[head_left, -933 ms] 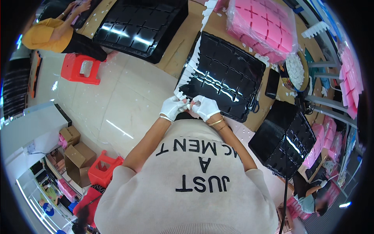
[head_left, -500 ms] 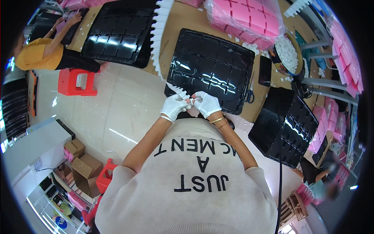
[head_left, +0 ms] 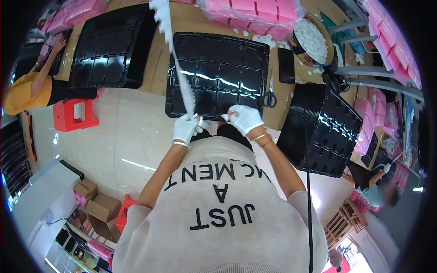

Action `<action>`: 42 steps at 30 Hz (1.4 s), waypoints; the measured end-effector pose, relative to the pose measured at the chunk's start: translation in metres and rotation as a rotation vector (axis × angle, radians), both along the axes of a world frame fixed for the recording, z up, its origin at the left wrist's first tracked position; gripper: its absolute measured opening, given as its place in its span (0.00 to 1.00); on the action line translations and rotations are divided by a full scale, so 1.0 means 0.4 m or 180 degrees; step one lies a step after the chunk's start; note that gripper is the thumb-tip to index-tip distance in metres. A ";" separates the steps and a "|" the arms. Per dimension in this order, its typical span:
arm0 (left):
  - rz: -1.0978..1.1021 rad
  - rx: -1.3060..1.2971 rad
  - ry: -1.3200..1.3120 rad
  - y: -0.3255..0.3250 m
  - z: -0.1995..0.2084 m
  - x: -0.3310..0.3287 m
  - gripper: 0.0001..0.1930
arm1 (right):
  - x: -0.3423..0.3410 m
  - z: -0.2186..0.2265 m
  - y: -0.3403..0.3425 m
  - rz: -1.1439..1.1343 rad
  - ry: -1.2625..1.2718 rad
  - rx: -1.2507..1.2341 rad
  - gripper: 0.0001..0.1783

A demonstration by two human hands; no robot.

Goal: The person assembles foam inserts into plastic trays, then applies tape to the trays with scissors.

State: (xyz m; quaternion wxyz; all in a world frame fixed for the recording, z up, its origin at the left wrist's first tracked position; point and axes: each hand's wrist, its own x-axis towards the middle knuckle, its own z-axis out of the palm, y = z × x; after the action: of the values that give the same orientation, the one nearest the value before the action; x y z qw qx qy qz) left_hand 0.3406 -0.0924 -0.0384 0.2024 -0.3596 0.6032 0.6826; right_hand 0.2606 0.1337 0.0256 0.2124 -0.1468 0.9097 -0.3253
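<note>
White-gloved left hand [head_left: 186,129] and white-gloved right hand [head_left: 245,119] at the near edge of a glossy black plastic tray [head_left: 214,63].
The left hand is closed around the near end of a long, toothed white strip [head_left: 184,86], which runs far across the tray's left part; the right hand, apart from it, pinches a small white scrap [head_left: 225,117], its fingers closed. Right of the tray lie dark-handled scissors [head_left: 270,97] and, farther, a black rectangular phone [head_left: 286,66]. Beyond are a round tub [head_left: 330,43] filled with white pieces [head_left: 312,38] and plastic-wrapped pink blocks [head_left: 257,13].
</note>
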 end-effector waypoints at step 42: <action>-0.1574 0.0142 0.0414 0.189 0.094 -0.178 0.13 | -0.628 -0.039 0.344 -0.3825 0.1731 -0.0040 0.12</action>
State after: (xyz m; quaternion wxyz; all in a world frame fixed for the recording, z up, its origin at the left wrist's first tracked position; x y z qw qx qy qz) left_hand 0.2693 -0.0166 -0.0009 0.3318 -0.1520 0.6693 0.6472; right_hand 0.0095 0.2711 0.0098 -0.2445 0.3084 0.8526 -0.3439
